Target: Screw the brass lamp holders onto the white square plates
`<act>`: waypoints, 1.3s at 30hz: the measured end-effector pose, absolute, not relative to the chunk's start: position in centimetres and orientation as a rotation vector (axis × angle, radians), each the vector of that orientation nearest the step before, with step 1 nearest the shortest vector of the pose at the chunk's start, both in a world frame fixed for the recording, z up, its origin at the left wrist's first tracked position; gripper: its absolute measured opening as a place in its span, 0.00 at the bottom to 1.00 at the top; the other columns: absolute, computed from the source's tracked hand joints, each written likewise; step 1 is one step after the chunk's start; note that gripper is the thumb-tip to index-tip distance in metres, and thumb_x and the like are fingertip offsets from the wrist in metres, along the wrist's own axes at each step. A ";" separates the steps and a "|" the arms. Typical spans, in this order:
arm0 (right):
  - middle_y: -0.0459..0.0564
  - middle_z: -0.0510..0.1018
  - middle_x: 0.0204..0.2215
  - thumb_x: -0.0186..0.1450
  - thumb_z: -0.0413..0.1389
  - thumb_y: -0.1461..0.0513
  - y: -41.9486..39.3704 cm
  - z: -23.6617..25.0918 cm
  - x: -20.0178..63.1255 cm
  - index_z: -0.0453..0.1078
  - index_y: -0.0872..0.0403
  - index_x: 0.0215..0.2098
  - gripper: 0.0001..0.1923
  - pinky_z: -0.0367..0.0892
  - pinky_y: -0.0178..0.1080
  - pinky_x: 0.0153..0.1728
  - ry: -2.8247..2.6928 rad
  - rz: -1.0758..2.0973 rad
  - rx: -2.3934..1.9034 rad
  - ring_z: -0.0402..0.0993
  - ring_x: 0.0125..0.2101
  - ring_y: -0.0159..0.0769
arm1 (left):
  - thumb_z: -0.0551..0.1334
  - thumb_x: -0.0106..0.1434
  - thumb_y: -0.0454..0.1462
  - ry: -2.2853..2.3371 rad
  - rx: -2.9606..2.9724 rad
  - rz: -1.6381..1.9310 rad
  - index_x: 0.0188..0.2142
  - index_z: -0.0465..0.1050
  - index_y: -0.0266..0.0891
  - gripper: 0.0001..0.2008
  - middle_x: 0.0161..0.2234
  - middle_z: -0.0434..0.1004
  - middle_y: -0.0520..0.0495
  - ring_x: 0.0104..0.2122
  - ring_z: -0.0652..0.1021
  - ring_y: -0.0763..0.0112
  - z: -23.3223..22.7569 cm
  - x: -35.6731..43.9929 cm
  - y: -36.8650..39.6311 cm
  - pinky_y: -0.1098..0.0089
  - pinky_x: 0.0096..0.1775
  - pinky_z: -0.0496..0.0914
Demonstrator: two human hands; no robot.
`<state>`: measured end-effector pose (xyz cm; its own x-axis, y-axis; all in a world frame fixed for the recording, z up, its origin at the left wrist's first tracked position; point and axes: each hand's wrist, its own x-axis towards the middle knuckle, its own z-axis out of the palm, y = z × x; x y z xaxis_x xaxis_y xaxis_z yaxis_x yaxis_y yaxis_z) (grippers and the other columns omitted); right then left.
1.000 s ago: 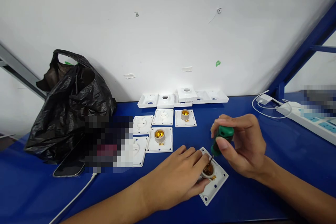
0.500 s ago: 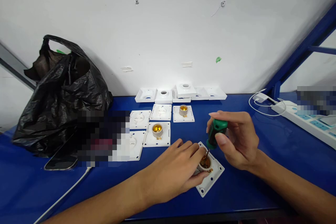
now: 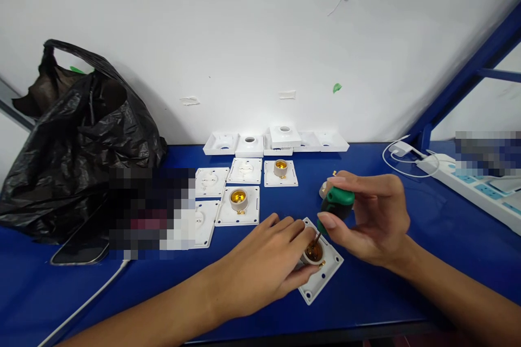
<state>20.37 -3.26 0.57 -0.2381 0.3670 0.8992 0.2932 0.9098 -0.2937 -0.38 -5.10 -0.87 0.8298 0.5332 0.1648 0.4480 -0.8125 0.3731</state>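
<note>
While the left hand [image 3: 264, 265] presses down on the near lamp holder [image 3: 314, 252], its fingers curled around the beige socket at the left side, the right hand [image 3: 374, 222] carries a green-handled screwdriver [image 3: 336, 206] just to the right and a little farther off. That right grip is pinched shut on the handle, thumb below and fingers above. The screwdriver's long axis slants from the handle at upper right down to the tip at lower left, and the thin shaft [image 3: 316, 239] enters the brassy mouth of the socket, so the tool meets the holder from the far right while the left hand braces it from the near left. The holder's white square plate [image 3: 325, 276] lies flat on the blue surface [image 3: 407, 303], turned cornerwise to the edge. Farther left lie more plates, one with a brass socket [image 3: 238, 199], and a row of white covers [image 3: 280, 138] runs along the wall. A black plastic bag [image 3: 77, 135] slumps at far left; a power strip [image 3: 480, 187] sits at far right.
</note>
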 end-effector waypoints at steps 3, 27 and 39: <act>0.42 0.72 0.30 0.69 0.61 0.65 -3.3 0.9 20.3 0.63 0.46 0.67 0.29 0.73 0.39 0.23 -1.880 0.159 -0.427 0.73 0.25 0.34 | 0.62 0.76 0.43 0.770 2.696 0.403 0.48 0.68 0.41 0.09 0.46 0.80 0.46 0.47 0.81 0.56 -0.9 -0.4 -5.3 0.49 0.58 0.72; 0.40 0.72 0.33 0.65 0.69 0.66 -3.1 0.8 20.6 0.67 0.45 0.56 0.26 0.66 0.35 0.22 -1.789 0.256 -0.657 0.67 0.24 0.29 | 0.63 0.76 0.44 0.767 2.562 0.348 0.54 0.68 0.41 0.12 0.52 0.80 0.45 0.53 0.79 0.56 -0.6 -0.5 -4.9 0.52 0.60 0.69; 0.39 0.66 0.30 0.62 0.68 0.70 -3.0 0.9 20.1 0.70 0.45 0.52 0.24 0.68 0.40 0.27 -1.677 0.134 -0.580 0.69 0.27 0.32 | 0.64 0.76 0.43 0.778 2.537 0.345 0.57 0.67 0.41 0.15 0.50 0.80 0.46 0.53 0.79 0.57 -0.8 -0.4 -5.0 0.48 0.62 0.66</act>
